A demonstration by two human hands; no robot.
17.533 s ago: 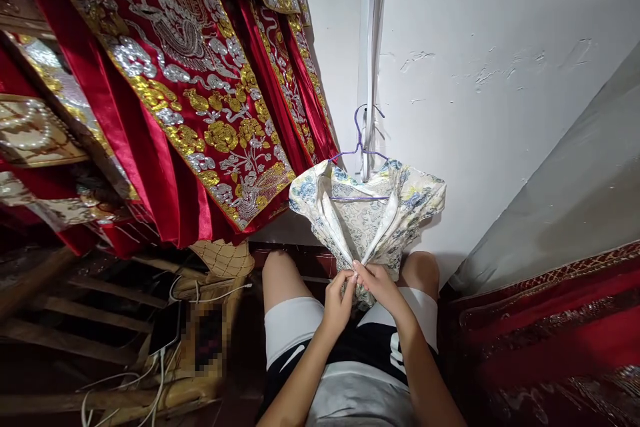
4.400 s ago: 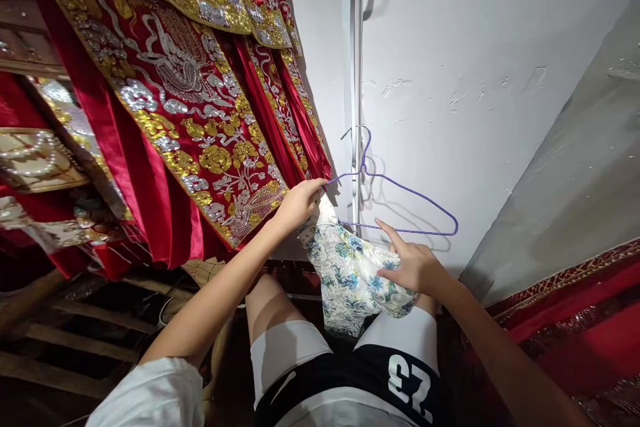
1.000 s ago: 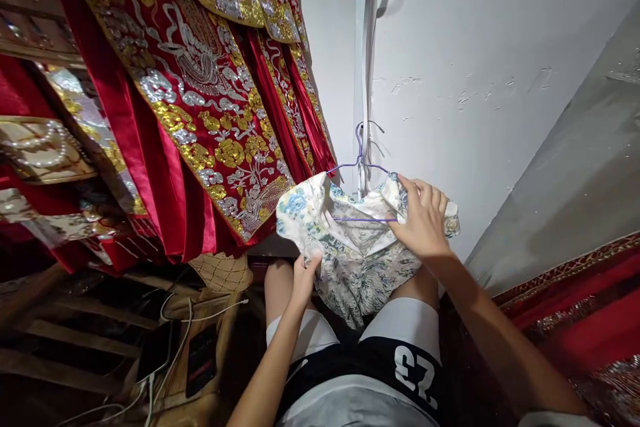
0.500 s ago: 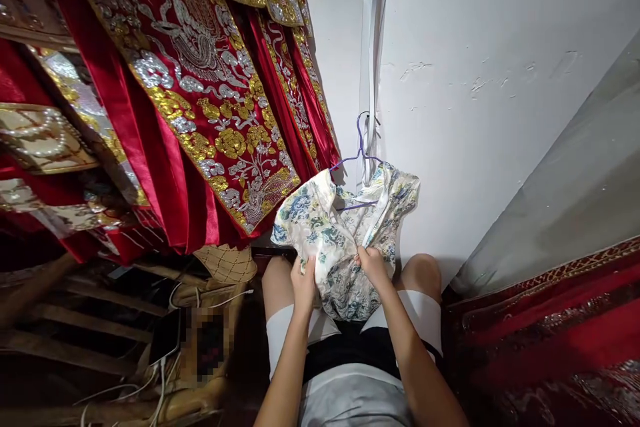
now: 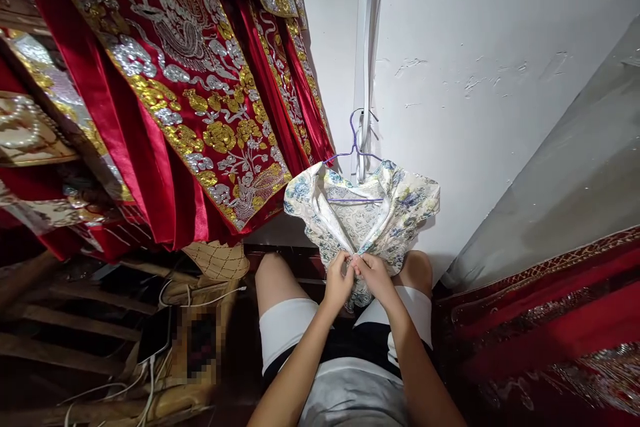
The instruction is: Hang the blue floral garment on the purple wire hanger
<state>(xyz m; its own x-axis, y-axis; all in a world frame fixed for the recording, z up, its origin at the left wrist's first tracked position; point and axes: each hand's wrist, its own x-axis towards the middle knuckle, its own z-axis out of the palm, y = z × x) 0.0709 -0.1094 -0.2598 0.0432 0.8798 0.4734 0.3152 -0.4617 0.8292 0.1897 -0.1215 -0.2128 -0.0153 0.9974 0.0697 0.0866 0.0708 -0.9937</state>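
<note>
1. The left hand (image 5: 338, 280) and the right hand (image 5: 373, 275) meet at the middle front of the blouse (image 5: 363, 213). Both are closed in a pinch on its two front edges, with the fingertips nearly touching one another. Whether there is a button or a loop between them is too small to tell.

2. The blouse is a small floral garment, white with blue and green flowers. It hangs on a purple wire hanger (image 5: 354, 147), open at the front, so the pale lining shows. It is directly above the hands, at 12 o'clock from them, and above the person's knees.

3. I judge the cloth to be light, soft and rather smooth, perhaps a little slippery like satin. It will slide easily on the thin wire, so the best places to hold it are the front edges or the collar, not the loose sleeves.

4. The hanger's hook is on a fixture beside a white conduit (image 5: 367, 47) on the white wall (image 5: 475, 80), at 12 o'clock from the blouse.

5. At 10 o'clock from the blouse hang red robes (image 5: 175, 93) with heavy gold and silver embroidery, just beside its left sleeve.

6. At 8 o'clock from the hands, lower down, lie phones and white cables (image 5: 165, 340) on wooden shelving. At 4 o'clock is more red cloth (image 5: 540, 320).
</note>
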